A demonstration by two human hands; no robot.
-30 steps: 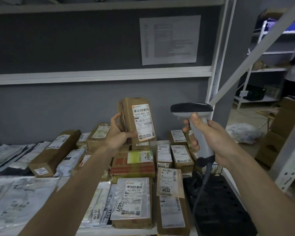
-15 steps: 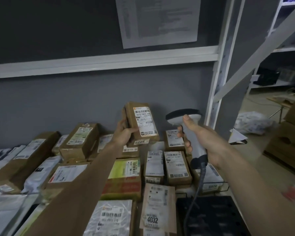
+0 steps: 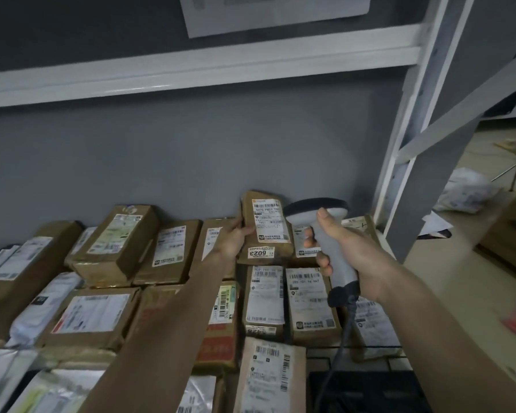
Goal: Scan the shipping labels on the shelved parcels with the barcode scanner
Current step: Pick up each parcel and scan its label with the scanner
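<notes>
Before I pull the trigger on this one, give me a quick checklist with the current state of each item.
1. Left hand grips the held parcel: ok.
2. Its shipping label faces out, not covered by fingers: ok.
3. Right hand grips the barcode scanner: ok.
4. Scanner head aimed at that label: cannot tell.
5. Cable hangs free: ok.

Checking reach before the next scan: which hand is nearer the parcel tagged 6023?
Left. The left hand grips the 6023 parcel by its left edge, propped against the wall. The right hand holds the barcode scanner just to its right, not touching it.
</notes>
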